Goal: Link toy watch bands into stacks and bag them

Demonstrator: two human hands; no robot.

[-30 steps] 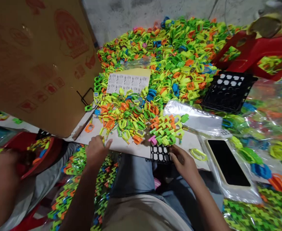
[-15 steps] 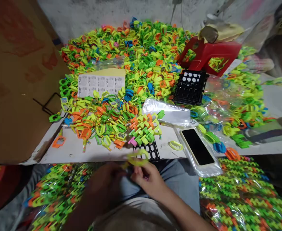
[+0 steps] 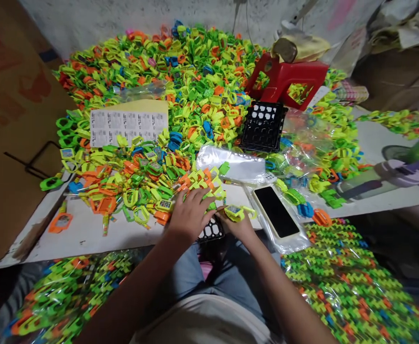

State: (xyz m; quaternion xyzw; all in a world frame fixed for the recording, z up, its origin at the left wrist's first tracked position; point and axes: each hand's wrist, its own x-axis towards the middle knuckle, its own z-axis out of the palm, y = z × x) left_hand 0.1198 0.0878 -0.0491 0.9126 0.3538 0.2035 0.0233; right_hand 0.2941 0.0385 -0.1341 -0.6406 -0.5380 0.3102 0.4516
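Observation:
My left hand (image 3: 191,214) lies palm down, fingers spread, over the near part of a black grid tray (image 3: 211,231) at the table's front edge. Rows of orange, yellow and green toy watches (image 3: 197,178) stand in the tray just beyond the fingers, and my palm hides some of them. To the right, my right hand (image 3: 241,226) is closed on a yellow toy watch (image 3: 234,213) with a small picture face. The tips of both hands nearly meet above the tray.
A big heap of loose toy watches (image 3: 195,86) covers the table's back. Around it are a sticker sheet (image 3: 129,122), clear bags (image 3: 231,165), a second black tray (image 3: 263,128), a red stool (image 3: 284,81), a phone (image 3: 277,211) and a cardboard box (image 3: 12,143). Bagged watches (image 3: 356,282) lie below right.
Both hands have risen from my lap to the tray. My left hand now spreads over it, and my right hand has brought the yellow watch up beside it. The view has shifted right.

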